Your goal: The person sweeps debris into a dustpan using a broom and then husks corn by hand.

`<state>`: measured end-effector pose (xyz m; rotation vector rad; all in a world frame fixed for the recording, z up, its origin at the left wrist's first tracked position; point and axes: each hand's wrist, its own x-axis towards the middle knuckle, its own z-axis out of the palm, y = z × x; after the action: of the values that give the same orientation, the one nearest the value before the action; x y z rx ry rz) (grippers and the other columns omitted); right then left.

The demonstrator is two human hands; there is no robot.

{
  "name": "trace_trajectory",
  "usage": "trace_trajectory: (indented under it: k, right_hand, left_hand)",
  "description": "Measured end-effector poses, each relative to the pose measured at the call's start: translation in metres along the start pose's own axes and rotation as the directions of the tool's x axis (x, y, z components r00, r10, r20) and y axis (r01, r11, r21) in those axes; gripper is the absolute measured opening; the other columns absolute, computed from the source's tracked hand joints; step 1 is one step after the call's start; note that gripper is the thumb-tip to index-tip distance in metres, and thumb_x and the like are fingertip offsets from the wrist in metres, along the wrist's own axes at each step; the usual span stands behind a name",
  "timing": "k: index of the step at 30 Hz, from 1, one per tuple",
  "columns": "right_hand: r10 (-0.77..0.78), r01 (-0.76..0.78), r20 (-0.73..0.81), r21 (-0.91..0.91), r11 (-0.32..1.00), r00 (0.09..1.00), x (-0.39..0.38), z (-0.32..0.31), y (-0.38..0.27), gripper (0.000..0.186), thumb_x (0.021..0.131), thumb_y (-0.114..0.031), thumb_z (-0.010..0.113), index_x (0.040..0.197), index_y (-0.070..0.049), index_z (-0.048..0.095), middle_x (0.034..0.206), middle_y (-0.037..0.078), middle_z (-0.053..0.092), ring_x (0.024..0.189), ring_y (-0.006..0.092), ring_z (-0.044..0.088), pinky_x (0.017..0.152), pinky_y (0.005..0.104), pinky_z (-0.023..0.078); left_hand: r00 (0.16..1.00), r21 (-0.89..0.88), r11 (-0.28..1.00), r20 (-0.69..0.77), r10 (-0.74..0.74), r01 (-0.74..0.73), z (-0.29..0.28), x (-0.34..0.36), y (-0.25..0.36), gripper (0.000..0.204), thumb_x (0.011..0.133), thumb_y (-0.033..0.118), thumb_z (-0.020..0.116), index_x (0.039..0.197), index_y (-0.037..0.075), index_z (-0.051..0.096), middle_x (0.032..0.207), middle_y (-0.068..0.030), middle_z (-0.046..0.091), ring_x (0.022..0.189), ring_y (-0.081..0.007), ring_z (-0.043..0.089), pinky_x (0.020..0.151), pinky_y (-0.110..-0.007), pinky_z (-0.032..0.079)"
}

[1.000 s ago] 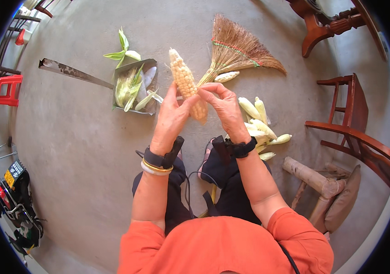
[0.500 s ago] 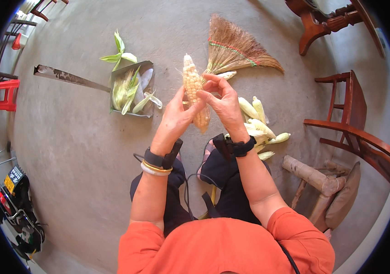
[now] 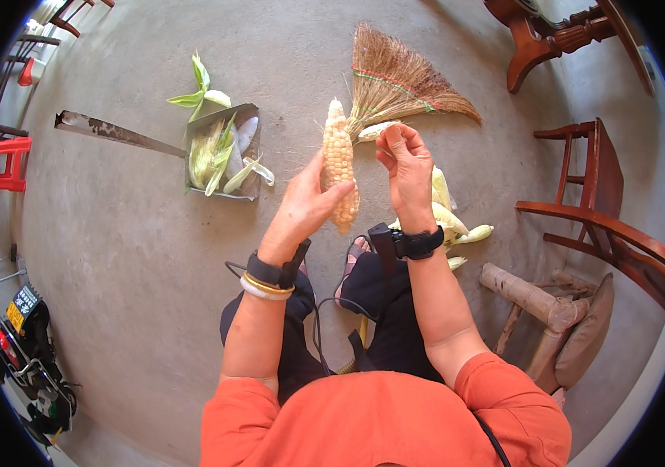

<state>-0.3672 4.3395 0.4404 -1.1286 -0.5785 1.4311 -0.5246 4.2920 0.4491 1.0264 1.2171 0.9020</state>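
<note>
A husked ear of pale yellow corn (image 3: 338, 152) stands nearly upright in front of me, tip pointing away. My left hand (image 3: 301, 204) grips its lower part, thumb across the kernels. To the right, apart from the ear, my right hand (image 3: 410, 175) is raised with thumb and fingertips pinched together; whatever they hold is too fine to make out. Beyond that hand, another pale ear (image 3: 375, 131) lies by the broom handle. Several more pale ears (image 3: 450, 222) lie on the floor, partly hidden by my right hand and wrist.
A long-handled metal dustpan (image 3: 122, 134) holds green husks and silk (image 3: 209, 159). A straw broom (image 3: 406, 74) lies ahead. Wooden chair (image 3: 605, 179), bamboo seat (image 3: 535, 300) and dark wooden furniture leg (image 3: 531, 50) stand at right. A red stool (image 3: 8, 163) is far left.
My right hand has come off the corn and moved to the right, fingers pinched. The ear has shifted slightly right and nearer in my left hand, which still grips it.
</note>
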Motion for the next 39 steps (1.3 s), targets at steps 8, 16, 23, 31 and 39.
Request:
trace_trajectory:
  k: [8, 16, 23, 31, 39]
  right_hand:
    - [0.119, -0.059, 0.275, -0.217, 0.974, 0.954, -0.005, 0.006, 0.006, 0.029, 0.084, -0.020, 0.065, 0.107, -0.002, 0.061, 0.097, 0.004, 0.064, 0.086, 0.0090, 0.059, 0.075, 0.0237, 0.047]
    - [-0.056, 0.113, 0.207, -0.277, 0.954, 0.977, -0.005, 0.007, 0.012, 0.025, 0.085, -0.022, 0.065, 0.101, -0.004, 0.061, 0.087, 0.000, 0.064, 0.077, 0.0061, 0.056, 0.071, 0.0224, 0.046]
    - [0.089, -0.072, 0.100, -0.162, 0.984, 0.991, -0.002, 0.001, 0.002, 0.024, 0.086, -0.027, 0.063, 0.098, -0.007, 0.061, 0.086, -0.002, 0.063, 0.077, 0.0058, 0.057, 0.064, 0.0197, 0.044]
    - [-0.077, 0.176, 0.260, -0.380, 0.908, 0.962, -0.014, 0.018, 0.005, 0.027, 0.080, -0.017, 0.070, 0.100, 0.000, 0.062, 0.087, 0.002, 0.063, 0.078, 0.0056, 0.056, 0.071, 0.0207, 0.046]
    - [-0.029, 0.075, 0.163, -0.285, 0.956, 0.986, -0.006, 0.006, 0.010, 0.020, 0.084, -0.017, 0.065, 0.095, -0.001, 0.063, 0.083, 0.000, 0.064, 0.074, 0.0058, 0.058, 0.063, 0.0189, 0.044]
  left_hand:
    - [1.000, -0.149, 0.989, -0.011, -0.002, 0.000, -0.001, 0.003, 0.000, 0.051, 0.079, 0.012, 0.059, 0.126, -0.001, 0.043, 0.101, -0.0098, 0.060, 0.091, -0.0130, 0.056, 0.080, -0.028, 0.046]
    - [1.000, -0.064, 0.998, 0.005, 0.030, -0.030, 0.002, 0.002, -0.002, 0.052, 0.077, 0.013, 0.058, 0.125, 0.001, 0.043, 0.103, -0.0090, 0.059, 0.093, -0.0130, 0.055, 0.081, -0.029, 0.046]
    - [0.996, -0.121, 0.991, 0.067, -0.055, 0.063, -0.004, 0.002, 0.008, 0.048, 0.081, 0.010, 0.052, 0.126, -0.002, 0.039, 0.111, -0.0056, 0.052, 0.101, -0.0120, 0.050, 0.087, -0.026, 0.041]
    - [0.999, 0.022, 1.000, -0.050, 0.014, -0.013, 0.004, 0.005, -0.009, 0.058, 0.073, 0.014, 0.058, 0.127, 0.002, 0.041, 0.103, -0.0133, 0.058, 0.093, -0.0181, 0.057, 0.082, -0.031, 0.046]
    - [0.998, -0.097, 0.994, -0.040, 0.050, -0.053, 0.002, 0.006, -0.011, 0.055, 0.074, 0.013, 0.056, 0.125, 0.001, 0.042, 0.102, -0.0116, 0.059, 0.092, -0.0175, 0.057, 0.081, -0.031, 0.046]
